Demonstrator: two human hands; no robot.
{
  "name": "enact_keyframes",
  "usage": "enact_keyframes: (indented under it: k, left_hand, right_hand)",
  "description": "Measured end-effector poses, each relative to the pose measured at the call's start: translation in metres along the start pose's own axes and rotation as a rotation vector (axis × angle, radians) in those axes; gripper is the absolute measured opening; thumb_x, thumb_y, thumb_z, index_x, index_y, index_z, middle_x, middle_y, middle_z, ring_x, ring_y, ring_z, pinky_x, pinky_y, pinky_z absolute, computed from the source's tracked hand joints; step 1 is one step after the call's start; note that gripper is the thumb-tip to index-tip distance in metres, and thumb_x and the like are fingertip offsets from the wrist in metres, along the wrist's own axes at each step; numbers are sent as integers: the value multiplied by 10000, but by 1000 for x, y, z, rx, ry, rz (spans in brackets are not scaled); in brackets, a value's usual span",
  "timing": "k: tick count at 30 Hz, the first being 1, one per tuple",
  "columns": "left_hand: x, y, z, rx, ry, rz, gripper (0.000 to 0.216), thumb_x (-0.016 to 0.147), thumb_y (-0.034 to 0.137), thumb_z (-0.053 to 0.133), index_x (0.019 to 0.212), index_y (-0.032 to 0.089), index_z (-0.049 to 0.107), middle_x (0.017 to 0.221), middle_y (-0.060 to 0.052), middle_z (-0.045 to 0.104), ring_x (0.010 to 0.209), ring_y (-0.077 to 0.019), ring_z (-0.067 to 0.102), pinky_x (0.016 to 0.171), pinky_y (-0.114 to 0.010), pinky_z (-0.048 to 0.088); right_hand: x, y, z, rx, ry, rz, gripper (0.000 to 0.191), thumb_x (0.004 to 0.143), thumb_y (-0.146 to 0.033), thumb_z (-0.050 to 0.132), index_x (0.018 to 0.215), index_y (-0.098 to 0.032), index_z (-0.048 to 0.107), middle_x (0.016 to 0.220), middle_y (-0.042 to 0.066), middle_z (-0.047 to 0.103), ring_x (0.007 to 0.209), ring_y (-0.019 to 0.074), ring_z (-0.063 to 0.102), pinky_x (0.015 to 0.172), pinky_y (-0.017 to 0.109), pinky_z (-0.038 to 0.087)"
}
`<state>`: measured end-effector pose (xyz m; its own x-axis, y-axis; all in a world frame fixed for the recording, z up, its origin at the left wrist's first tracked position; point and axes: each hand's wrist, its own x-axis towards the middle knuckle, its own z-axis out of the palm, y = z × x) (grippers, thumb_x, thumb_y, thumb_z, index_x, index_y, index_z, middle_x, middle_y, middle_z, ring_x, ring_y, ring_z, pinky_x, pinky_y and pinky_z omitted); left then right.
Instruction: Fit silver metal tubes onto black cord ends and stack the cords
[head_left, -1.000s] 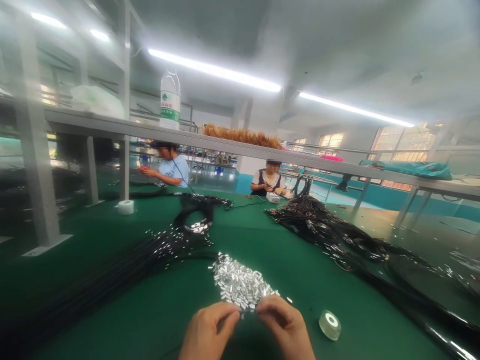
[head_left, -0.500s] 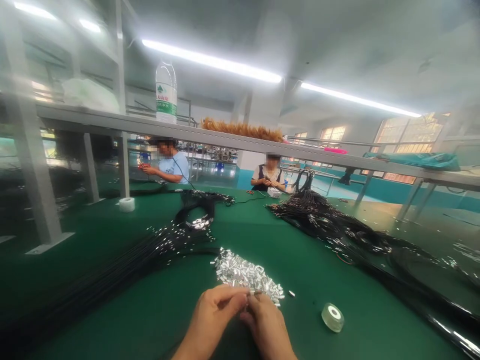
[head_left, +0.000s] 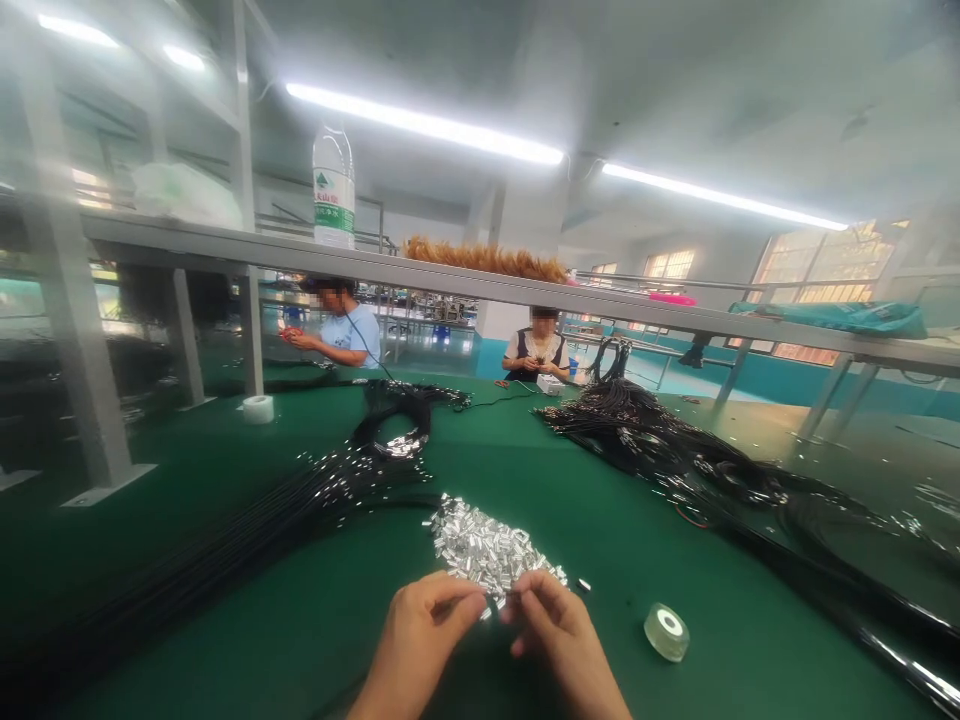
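Observation:
A heap of small silvery metal sleeves [head_left: 487,545] lies on the green tabletop just beyond my hands. My left hand [head_left: 431,625] is closed in a pinch at the near edge of the heap; what is between its thumb and forefinger is too small to make out. To its right, my right hand [head_left: 555,625] has its fingers bent together over the near right side of the heap, and whatever they pinch is hidden. A narrow gap separates the fingertips of the two hands. One loose sleeve [head_left: 583,584] lies apart at the right.
Black cables with shiny ends [head_left: 300,505] stretch across the left, and another large cable bundle [head_left: 660,450] covers the right. A clear tape roll [head_left: 666,632] lies near my right hand. A shelf [head_left: 450,268] spans above the table; two people sit beyond it.
My hands, which were touching at the fingertips, have moved apart. The right hand has shifted a little to the right, showing more of the heap between them.

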<state>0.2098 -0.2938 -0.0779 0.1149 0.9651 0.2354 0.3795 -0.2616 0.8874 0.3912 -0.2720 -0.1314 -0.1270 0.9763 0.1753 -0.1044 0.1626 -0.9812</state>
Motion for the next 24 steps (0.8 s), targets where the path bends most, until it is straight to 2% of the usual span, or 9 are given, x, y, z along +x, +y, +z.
enact_keyframes:
  k: [3, 6, 16, 21, 24]
  left_hand:
    - [-1, 1, 2, 78, 18, 4, 263, 818, 331, 547, 696, 211, 746, 645, -1, 621, 625, -158, 545, 562, -215, 363]
    - [-1, 2, 3, 119, 27, 5, 261, 818, 313, 544, 683, 208, 740, 636, 4, 603, 614, -150, 531, 556, -215, 343]
    - [-3, 5, 2, 158, 11, -13, 262, 814, 298, 534, 676, 215, 741, 649, 4, 627, 615, -149, 530, 553, -214, 344]
    - [-3, 9, 2, 169, 22, -15, 271, 811, 291, 523, 663, 214, 737, 646, 2, 633, 625, -157, 555, 566, -217, 361]
    - [-4, 10, 2, 173, 25, -10, 262, 805, 279, 527, 663, 217, 738, 653, 0, 646, 626, -162, 567, 565, -220, 365]
  right_hand:
    - [0, 1, 0, 113, 2, 16, 322, 738, -487, 698, 810, -185, 613, 629, 2, 606, 581, 152, 586, 480, 229, 454]
    - [1, 0, -1, 179, 16, 20, 302, 709, -444, 749, 789, -172, 646, 607, 5, 632, 578, 139, 593, 526, 228, 465]
    - [1, -3, 0, 214, 21, 39, 292, 718, -425, 752, 795, -157, 665, 599, 19, 653, 557, 133, 595, 537, 226, 458]
    - [-2, -11, 0, 137, 39, -19, 239, 725, -397, 740, 776, -175, 668, 634, 13, 645, 595, 162, 605, 557, 247, 466]
    - [-8, -21, 4, -134, 91, -189, 122, 772, -326, 680, 745, -206, 673, 705, 14, 661, 680, 186, 612, 643, 260, 472]
